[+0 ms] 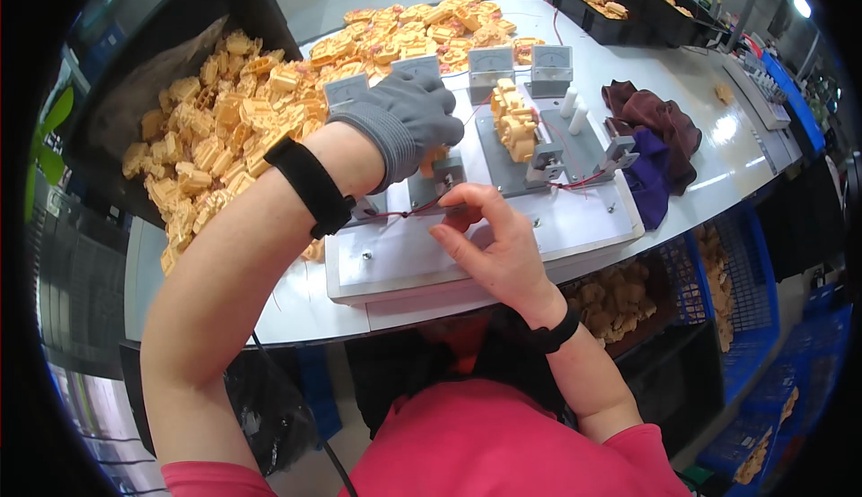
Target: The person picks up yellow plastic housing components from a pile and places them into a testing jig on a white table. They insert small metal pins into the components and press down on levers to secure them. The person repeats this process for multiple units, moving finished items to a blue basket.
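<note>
My left hand [409, 120], in a grey knitted glove, reaches over the left-hand fixture of a test stand. Its fingers bend down around a yellow plastic part [435, 159], of which only a sliver shows below the glove. My bare right hand [496, 244] is just in front of that fixture's small metal clamp [448, 172]. Its index finger is curled close to the clamp and the red wires, with the thumb apart from it. On the neighbouring fixture plate [492, 158], another yellow plastic part [514, 122] stands between the clamps.
Several analog meters [491, 68] line the stand's [485, 259] back. A black bin [148, 66] tips yellow parts [220, 120] out at left; another heap [422, 30] lies behind. At right are white posts [578, 120], purple and brown cloths [648, 169], and blue baskets [763, 304] below.
</note>
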A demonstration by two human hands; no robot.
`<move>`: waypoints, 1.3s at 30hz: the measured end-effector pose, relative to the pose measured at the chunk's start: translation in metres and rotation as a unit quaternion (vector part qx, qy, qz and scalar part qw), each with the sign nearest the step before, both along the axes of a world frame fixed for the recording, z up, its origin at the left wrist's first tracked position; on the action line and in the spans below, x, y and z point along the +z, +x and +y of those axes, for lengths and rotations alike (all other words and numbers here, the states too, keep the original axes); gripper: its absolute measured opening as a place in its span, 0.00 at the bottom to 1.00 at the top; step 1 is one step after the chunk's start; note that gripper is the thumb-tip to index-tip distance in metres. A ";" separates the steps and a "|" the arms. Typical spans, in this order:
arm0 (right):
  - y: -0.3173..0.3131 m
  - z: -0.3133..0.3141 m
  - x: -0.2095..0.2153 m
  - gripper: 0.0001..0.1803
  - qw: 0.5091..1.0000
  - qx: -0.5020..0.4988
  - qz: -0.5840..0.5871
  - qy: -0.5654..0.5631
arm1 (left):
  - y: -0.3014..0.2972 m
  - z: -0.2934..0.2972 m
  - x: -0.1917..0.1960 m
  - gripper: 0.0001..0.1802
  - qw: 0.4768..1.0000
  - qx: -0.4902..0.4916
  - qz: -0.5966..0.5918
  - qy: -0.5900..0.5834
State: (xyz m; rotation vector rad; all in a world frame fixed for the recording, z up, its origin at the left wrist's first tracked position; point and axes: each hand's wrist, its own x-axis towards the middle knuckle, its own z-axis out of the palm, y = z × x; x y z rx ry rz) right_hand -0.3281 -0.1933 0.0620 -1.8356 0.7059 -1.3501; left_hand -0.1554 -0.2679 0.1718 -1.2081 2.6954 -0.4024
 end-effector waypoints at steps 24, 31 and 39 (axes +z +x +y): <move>-0.211 0.132 -0.147 0.28 0.901 -0.147 0.256 0.318 | 0.019 0.172 -0.039 0.35 0.835 0.184 0.433 0.286; -0.281 0.111 -0.275 0.33 0.690 -0.313 0.480 0.441 | 0.033 0.191 -0.072 0.27 0.850 0.218 0.430 0.213; -0.296 0.090 -0.289 0.23 0.730 -0.344 0.382 0.449 | 0.040 0.200 -0.076 0.19 0.841 0.225 0.465 0.162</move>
